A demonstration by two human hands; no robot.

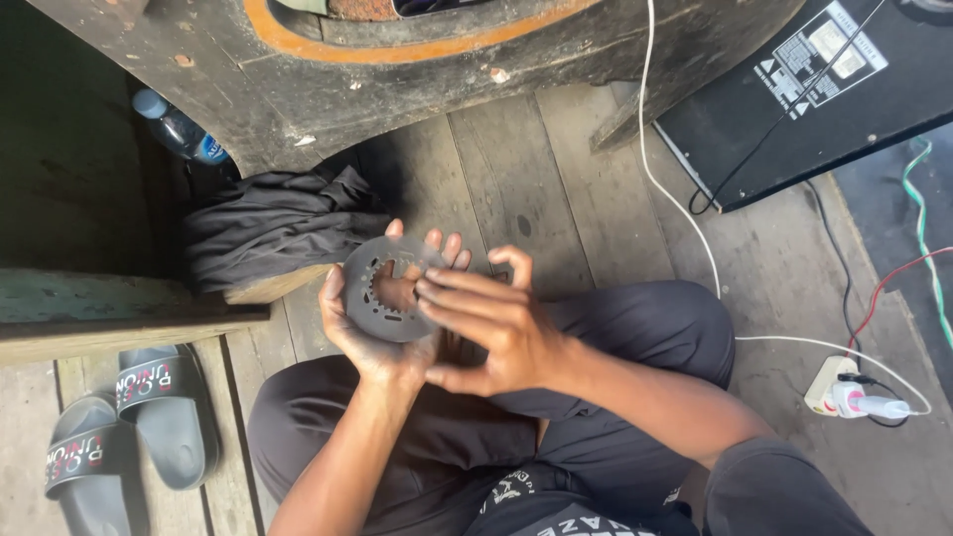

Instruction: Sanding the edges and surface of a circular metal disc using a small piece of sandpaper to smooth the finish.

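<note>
The left hand [372, 333] cupped 1 grey toothed metal disc [387, 290] above the lap, its grip curled round the rim; the right hand [496, 323] lay fingers spread flat on its face. With greasy fingers, the disc could slip to the plank floor [556, 189]. 2 slippers [124, 437] lay nearby.

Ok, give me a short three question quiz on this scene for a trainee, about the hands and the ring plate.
1. True or false: the flat grey metal ring plate with a toothed inner edge lies on the wooden plank floor.
2. Which hand cradles the plate from beneath?
3. What lies nearest the pair of grey slide sandals: A) black speaker box, B) green-painted wooden plank, C) white power plug?

Key
1. False; both hands hold it.
2. The left hand; the right hand presses fingers on its face.
3. B
</note>
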